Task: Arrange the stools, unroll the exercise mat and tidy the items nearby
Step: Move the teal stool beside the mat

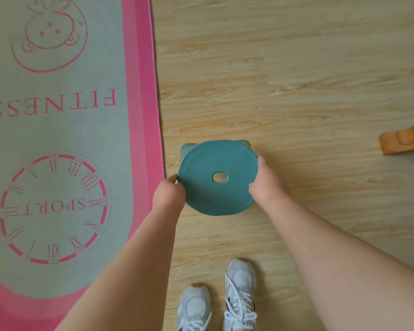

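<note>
The wooden floor (296, 68) takes up the right and near part of the view. On the left, the exercise mat (69, 130) is laid out flat, grey-green with a pink border.

A round teal stool (206, 187) is placed just right of the mat's edge, seen from above, with two legs showing at its far side. Whether it rests on the floor or is lifted cannot be told.

The seat is held at opposite rims. The left hand (169, 194) is curled round the left edge and the right hand (269, 185) round the right edge.

Recommendation (a judgement only): the seat should be kept level and set down with all legs off the mat's border.

An orange block (402, 142) lies well apart at the right.

Writing noted on the mat: "FITNESS", "SPORT", and Roman numerals round a clock face, all read upside down from here.
</note>
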Demonstrator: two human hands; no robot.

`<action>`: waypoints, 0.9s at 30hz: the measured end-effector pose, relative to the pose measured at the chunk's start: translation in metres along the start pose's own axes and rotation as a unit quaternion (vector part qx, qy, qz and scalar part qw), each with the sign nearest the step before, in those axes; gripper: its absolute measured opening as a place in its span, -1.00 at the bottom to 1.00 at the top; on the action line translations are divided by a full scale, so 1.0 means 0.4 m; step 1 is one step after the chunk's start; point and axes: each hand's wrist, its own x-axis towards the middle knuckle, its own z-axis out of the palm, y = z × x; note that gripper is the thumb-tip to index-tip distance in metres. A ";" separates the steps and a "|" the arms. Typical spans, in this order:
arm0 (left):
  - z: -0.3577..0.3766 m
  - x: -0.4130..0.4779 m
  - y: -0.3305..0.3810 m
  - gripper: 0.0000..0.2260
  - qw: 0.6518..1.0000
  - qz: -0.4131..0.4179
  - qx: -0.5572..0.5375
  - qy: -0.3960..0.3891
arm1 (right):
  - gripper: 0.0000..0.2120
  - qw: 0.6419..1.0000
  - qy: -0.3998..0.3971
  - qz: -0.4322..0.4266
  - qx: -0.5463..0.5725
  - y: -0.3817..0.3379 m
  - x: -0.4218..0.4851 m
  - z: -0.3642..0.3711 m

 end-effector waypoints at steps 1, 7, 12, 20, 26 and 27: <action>0.000 0.025 0.005 -0.49 1.000 0.001 -0.003 0.006 | -0.45 1.000 -0.006 0.000 0.003 -0.013 0.029 0.012; -0.004 0.107 0.040 -0.43 0.999 0.004 0.031 0.020 | -0.32 1.000 -0.010 -0.013 -0.003 -0.058 0.131 0.053; -0.002 0.108 0.046 -0.42 0.999 0.001 0.031 0.012 | -0.24 1.000 -0.007 -0.008 -0.015 -0.077 0.147 0.059; 0.024 -0.045 0.095 -0.38 0.976 0.057 0.211 -0.008 | -0.30 0.998 -0.037 -0.043 -0.019 -0.085 0.045 0.006; 0.031 -0.209 0.143 -0.49 0.930 0.138 0.335 -0.064 | -0.40 0.996 -0.039 -0.069 -0.036 -0.033 -0.090 -0.119; 0.030 -0.231 0.151 -0.50 0.920 0.155 0.354 -0.069 | -0.38 0.996 -0.039 -0.065 -0.039 -0.023 -0.109 -0.139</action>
